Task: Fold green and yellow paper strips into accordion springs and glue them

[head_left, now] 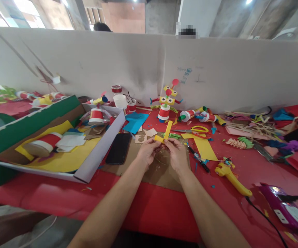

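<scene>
Both hands meet above a brown cardboard sheet [130,162] on the red-covered table. Between the fingertips of my left hand [149,151] and my right hand [177,153] is a yellow paper strip [168,130]. One part of it stands upright, and another part lies sideways at the left fingers, so it looks folded or crossed. Each hand is closed in a pinch on it. Just beyond, a green pleated paper strip [175,135] lies on the table. A paper-cup figure [164,112] with yellow eye pieces and pleated arms stands behind.
On the left is an open box [79,174] with cups and paper. Nearby lie a black phone [118,148], yellow-handled scissors [199,129], a craft knife [198,157], yellow paper [205,148], a corded yellow glue gun [233,179] and a purple power strip [286,208]. A white partition [87,62] stands behind.
</scene>
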Tool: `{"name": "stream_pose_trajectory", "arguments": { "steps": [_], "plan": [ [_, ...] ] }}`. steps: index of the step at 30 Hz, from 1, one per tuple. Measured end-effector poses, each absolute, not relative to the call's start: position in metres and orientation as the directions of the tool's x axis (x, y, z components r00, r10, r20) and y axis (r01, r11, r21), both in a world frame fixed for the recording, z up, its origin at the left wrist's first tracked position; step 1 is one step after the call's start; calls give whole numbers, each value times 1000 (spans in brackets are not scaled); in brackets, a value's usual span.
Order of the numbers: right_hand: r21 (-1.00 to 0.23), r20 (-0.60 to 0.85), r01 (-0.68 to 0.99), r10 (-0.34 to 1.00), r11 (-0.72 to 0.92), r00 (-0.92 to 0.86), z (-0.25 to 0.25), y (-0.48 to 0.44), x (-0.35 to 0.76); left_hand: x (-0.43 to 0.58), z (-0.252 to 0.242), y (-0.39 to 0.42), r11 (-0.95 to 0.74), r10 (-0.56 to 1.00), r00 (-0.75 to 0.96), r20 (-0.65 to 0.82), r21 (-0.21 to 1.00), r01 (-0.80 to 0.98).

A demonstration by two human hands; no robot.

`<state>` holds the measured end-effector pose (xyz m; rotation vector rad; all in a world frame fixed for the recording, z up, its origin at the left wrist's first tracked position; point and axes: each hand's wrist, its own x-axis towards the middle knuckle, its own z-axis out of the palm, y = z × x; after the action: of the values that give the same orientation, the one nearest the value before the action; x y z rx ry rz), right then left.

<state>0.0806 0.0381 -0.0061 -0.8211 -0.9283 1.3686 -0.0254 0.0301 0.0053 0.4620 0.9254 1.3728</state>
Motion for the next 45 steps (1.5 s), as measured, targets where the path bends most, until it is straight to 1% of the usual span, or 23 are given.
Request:
{"name": "stream_pose_trajectory", "arguments": {
  "steps": [6,11,16,20,23,26,29,33,39,45],
  "plan": [
    [-912,97,-399,995,91,5,-9,37,80,-25,11,27,178,956,-82,-283,776,-605],
    [-941,92,-324,995,101,42,-15,38,81,-27,13,27,134,968,-104,-228,823,-552],
    [-971,156,-181,988,157,20,-20,41,84,-29,8,30,87,978,-117,-174,843,-530],
    [-980,191,-56,981,190,-21,-16,40,86,-29,7,31,72,977,-135,-167,847,-526],
    [-977,211,-12,976,211,-61,-11,37,87,-28,10,31,56,971,-171,-168,852,-521],
    [-980,192,-58,978,188,-77,-9,35,85,-27,12,30,52,967,-185,-172,852,-521],
    [-978,159,-139,987,158,2,-10,35,82,-26,12,30,76,973,-144,-183,834,-546],
    [-963,168,-200,983,180,73,-12,36,79,-26,9,30,103,971,-124,-207,820,-564],
    [-957,156,-237,986,167,63,-11,35,77,-24,9,29,87,953,-185,-240,800,-593],
    [-959,155,-235,987,160,36,-8,35,78,-23,7,31,78,947,-200,-251,784,-616]
  ]
}}
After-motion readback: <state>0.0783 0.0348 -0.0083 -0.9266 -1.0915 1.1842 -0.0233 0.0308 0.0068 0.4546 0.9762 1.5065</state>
